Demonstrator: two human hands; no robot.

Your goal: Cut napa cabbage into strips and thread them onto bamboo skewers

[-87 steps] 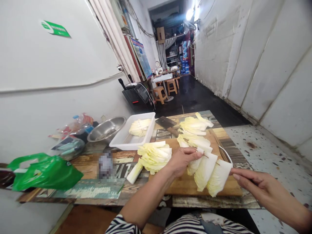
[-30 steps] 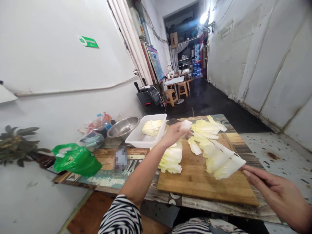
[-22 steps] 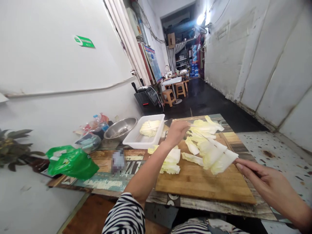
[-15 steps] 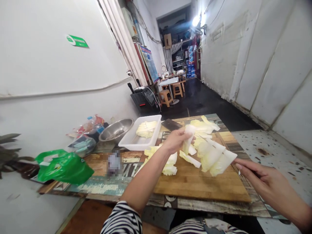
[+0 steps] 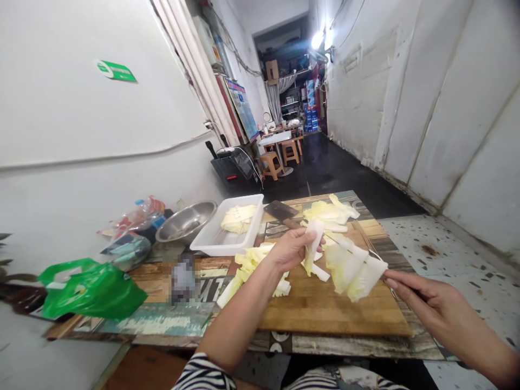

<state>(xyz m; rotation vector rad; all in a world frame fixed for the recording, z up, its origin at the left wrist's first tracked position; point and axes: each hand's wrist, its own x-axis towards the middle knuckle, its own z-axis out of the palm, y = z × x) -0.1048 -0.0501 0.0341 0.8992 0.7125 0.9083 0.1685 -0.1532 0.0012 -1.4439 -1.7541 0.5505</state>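
Wood-patterned table (image 5: 154,320) is lined at left with green bag (image 5: 91,290), steel bowl (image 5: 203,212), white tray (image 5: 215,250) holding cabbage (image 5: 239,218). Single cabbage leaf (image 5: 312,245) is pinched by left hand (image 5: 289,251) above cutting board (image 5: 325,311). Skewer (image 5: 339,243) is run through more leaves (image 5: 353,271), tip near that leaf; contact can't be told. Opposite end is pinched between thumb and fingers of right hand (image 5: 436,303).

Along its near edge the cutting board (image 5: 337,318) offered a bare passage in front of the skewered leaves (image 5: 355,273), whereas the cabbage pile (image 5: 251,261) blocked its left side, and the white tub (image 5: 255,225), the cleaver (image 5: 280,210) and the far leaves (image 5: 325,212) obstructed the way beyond the left hand (image 5: 293,250).
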